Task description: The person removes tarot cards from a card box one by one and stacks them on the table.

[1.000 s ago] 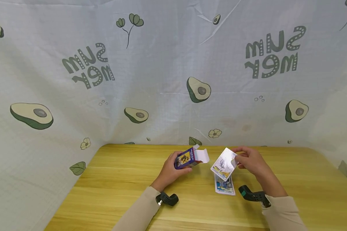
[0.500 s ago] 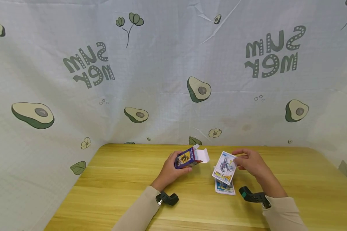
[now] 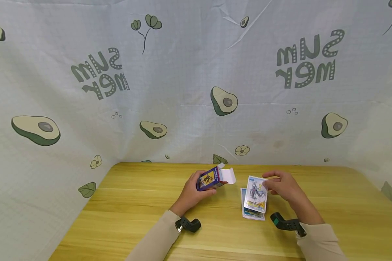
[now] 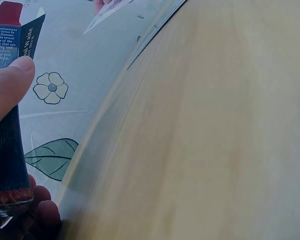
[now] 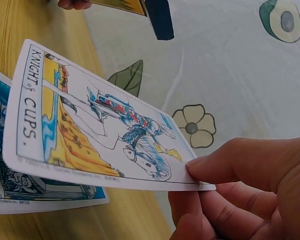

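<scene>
My left hand (image 3: 193, 191) grips a small purple card box (image 3: 208, 179), its white flap hanging open toward the right. In the left wrist view, the thumb presses the printed side of the box (image 4: 7, 130) with fingertips behind it. My right hand (image 3: 283, 185) pinches a tarot card (image 3: 256, 192) by its edge between thumb and fingers. The right wrist view shows "Knight of Cups" lettered on this card (image 5: 115, 125). Beneath it a stack of tarot cards (image 3: 253, 216) lies on the table, its top card partly covered by the held one.
The yellow wood-grain table (image 3: 143, 206) reaches back to a white cloth (image 3: 183, 79) printed with avocados and flowers, which hangs behind and at the sides. Each wrist wears a black strap with a camera, such as the left wrist camera (image 3: 192, 225).
The right hand has tilted the card flatter and more upright in line with the stack, and its lower edge has moved down and right over it. The left hand and box have stayed put.
</scene>
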Demonstrator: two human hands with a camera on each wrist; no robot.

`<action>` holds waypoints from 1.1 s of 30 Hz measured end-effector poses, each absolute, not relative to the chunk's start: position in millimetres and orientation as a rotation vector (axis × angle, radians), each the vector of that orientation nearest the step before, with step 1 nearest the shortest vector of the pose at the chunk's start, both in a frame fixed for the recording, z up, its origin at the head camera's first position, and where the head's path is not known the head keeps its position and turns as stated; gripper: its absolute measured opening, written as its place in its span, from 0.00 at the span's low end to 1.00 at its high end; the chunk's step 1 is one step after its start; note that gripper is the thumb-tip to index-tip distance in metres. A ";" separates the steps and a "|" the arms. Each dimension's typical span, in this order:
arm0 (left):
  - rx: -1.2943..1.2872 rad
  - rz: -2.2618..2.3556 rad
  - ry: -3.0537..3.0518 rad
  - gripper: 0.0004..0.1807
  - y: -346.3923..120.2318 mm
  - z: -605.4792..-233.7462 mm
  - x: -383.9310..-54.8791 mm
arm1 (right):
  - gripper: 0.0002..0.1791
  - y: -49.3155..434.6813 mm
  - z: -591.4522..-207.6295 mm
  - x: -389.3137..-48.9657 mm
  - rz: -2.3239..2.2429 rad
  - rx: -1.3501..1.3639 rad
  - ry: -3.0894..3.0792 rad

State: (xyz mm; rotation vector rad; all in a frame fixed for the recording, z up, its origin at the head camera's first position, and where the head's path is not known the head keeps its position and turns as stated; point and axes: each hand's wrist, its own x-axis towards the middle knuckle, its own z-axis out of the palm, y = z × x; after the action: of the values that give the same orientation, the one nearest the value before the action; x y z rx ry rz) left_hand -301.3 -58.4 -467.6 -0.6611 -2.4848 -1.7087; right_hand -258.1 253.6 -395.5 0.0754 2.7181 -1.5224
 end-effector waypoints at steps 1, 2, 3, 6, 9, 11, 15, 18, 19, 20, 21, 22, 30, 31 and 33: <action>-0.660 -1.704 -2.489 0.35 -58.4 -467.6 -301.3 | 0.21 253.6 -396.3 -258.2 -1.523 0.072 2.718; -0.659 -1.702 -2.491 0.35 -58.5 -467.3 -301.0 | 0.21 253.1 -397.1 -258.3 -1.524 0.080 2.717; -0.659 -1.701 -2.494 0.36 -58.6 -467.1 -300.9 | 0.22 252.8 -397.9 -258.4 -1.523 0.080 2.718; -0.663 -1.700 -2.496 0.36 -58.8 -466.2 -300.1 | 0.21 252.7 -400.2 -259.1 -1.521 0.084 2.719; -0.671 -1.701 -2.495 0.37 -59.1 -466.3 -299.9 | 0.20 252.3 -402.0 -259.7 -1.512 0.095 2.721; -0.677 -1.703 -2.494 0.37 -59.2 -466.7 -300.0 | 0.19 251.9 -403.1 -259.7 -1.507 0.101 2.721; -0.685 -1.700 -2.488 0.37 -59.2 -466.6 -299.8 | 0.18 251.2 -405.1 -259.7 -1.494 0.111 2.721; -0.690 -1.698 -2.482 0.37 -59.1 -466.5 -299.7 | 0.18 250.9 -406.6 -259.9 -1.484 0.117 2.719; -0.693 -1.702 -2.478 0.37 -59.1 -466.3 -299.6 | 0.18 250.8 -407.0 -260.0 -1.482 0.119 2.716; -0.694 -1.701 -2.479 0.37 -59.1 -466.4 -299.6 | 0.18 250.7 -407.5 -260.0 -1.482 0.121 2.712; -0.694 -1.700 -2.480 0.37 -59.0 -466.5 -299.6 | 0.18 250.8 -408.0 -259.9 -1.480 0.122 2.709; -0.695 -1.699 -2.481 0.37 -59.0 -466.5 -299.6 | 0.19 250.9 -408.5 -259.9 -1.482 0.124 2.704; -0.697 -1.705 -2.482 0.36 -59.1 -465.8 -298.3 | 0.20 249.3 -411.4 -258.7 -1.481 0.109 2.674; -0.697 -1.705 -2.482 0.36 -59.0 -466.0 -298.2 | 0.20 249.0 -411.8 -258.6 -1.482 0.106 2.669; -0.697 -1.704 -2.484 0.37 -59.0 -466.3 -298.1 | 0.19 248.3 -412.8 -258.5 -1.484 0.106 2.663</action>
State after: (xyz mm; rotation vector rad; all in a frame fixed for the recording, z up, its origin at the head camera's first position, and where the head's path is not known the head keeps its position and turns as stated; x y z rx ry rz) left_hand -298.1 -59.0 -466.3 -0.6966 -2.4835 -1.7043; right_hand -258.5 248.3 -412.8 0.1058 2.6626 -1.4836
